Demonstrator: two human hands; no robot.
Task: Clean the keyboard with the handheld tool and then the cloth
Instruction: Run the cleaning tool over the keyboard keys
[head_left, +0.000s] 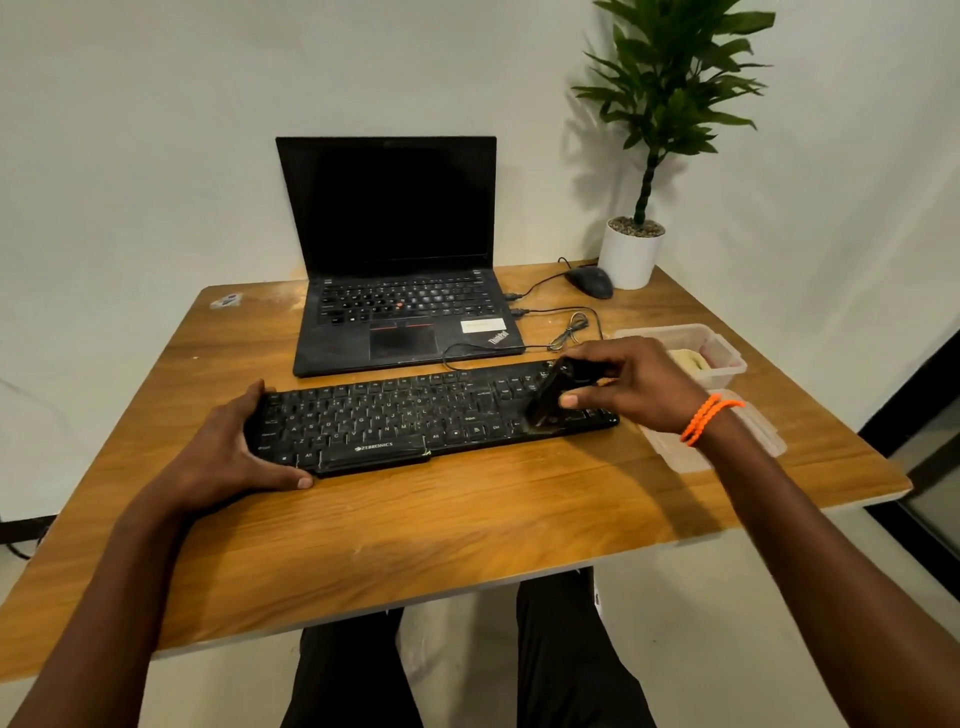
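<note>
The keyboard (431, 418) lies on the counter (467, 519) in front of a laptop (400, 291). The left hand (234, 447) grips the keyboard's left end, fingers curled over its far edge and thumb along its near edge. The right hand (628, 389) pinches a dark tool (550, 397) whose tip touches the right-hand keys.

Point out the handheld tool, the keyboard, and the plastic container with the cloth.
handheld tool (546, 400): head view, on its dark body below the right hand.
keyboard (384, 415): head view, on the middle key rows.
plastic container (724, 347): head view, on its right rim.
</note>
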